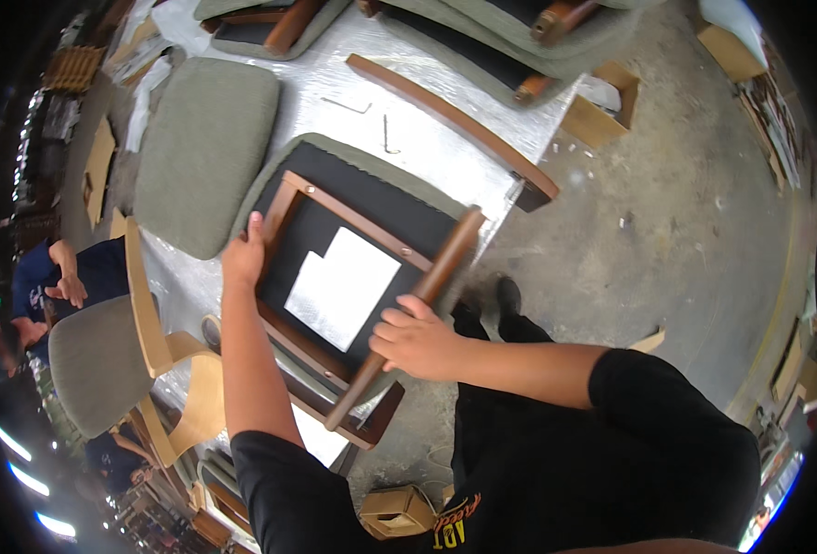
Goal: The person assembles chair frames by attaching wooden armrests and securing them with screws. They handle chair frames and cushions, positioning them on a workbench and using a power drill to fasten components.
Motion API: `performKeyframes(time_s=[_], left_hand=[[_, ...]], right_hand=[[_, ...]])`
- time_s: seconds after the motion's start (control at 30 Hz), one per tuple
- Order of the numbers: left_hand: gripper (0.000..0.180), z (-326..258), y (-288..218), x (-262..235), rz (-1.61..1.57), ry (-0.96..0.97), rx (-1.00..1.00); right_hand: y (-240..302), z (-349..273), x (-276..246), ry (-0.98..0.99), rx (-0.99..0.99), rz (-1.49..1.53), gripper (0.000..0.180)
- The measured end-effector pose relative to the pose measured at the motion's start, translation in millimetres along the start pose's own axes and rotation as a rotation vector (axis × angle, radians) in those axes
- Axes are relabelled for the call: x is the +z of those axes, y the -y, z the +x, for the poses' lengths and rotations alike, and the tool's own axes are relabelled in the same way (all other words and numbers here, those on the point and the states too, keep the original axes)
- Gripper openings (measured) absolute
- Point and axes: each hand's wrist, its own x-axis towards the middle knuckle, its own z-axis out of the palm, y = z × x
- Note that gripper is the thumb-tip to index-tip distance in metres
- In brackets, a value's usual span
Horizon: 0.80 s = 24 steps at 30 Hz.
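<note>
An upholstered chair seat (372, 166) in grey-green lies with its black underside up on the table. Fixed to that underside is a brown wooden frame (358, 222) with screws, around a white sheet (346, 288). At the seat's left edge, my left hand (242, 257) grips with the thumb on top; its other fingers are mostly hidden. My right hand (418, 342) is wrapped round a round brown wooden bar (450, 254) along the frame's right end. Beyond the seat lie a curved brown wooden rail (445, 115) and two hex keys (387, 136).
A grey-green cushion (207, 152) touches the seat's left side. More upholstered chair parts (482, 55) sit at the table's far end. A cardboard box (602, 111) stands on the floor at right. Left, a person (67, 277) is beside a light wood chair (145, 314).
</note>
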Motion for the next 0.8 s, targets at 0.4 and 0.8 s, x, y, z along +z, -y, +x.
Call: performKeyframes(time_s=[0.4,0.8], left_hand=[[0.054,-257,82,66,-0.135,-0.454,-0.105],[0.051,-289,91,100,-0.288,-0.448,-0.044]], right_hand=[[-208,-1,-159,-0.005,0.973,-0.262,0.052],[-66,-84,-281,-0.679,0.821,0.344,0.044]])
